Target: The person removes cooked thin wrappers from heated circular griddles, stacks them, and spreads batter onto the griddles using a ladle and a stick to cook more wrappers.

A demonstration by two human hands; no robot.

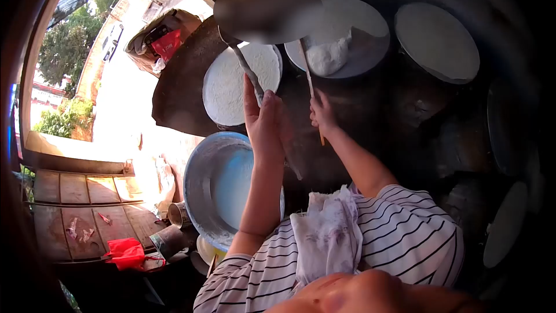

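In my left hand [263,119] is a long dark handle [248,71], gripped between thumb and fingers. Its upper end meets a dark round thing [255,14], which is blurred, so I cannot tell its kind. My right hand [322,114] is closed around a thin wooden stick [307,66]. The stick's upper end reaches the middle round pan [370,61], beside a lump of soft white dough or batter [327,58]. A thin white sheet covers the left round griddle [240,90], just beyond my left hand. Another pale sheet [437,40] fills the right griddle.
A large metal basin [194,165] with whitish liquid stands left of my left forearm. Metal cans [168,240] and a red bag [125,254] are at the lower left, by a slatted wooden surface [63,220]. Another bag with a red packet [167,45] sits beyond the stove's left edge.
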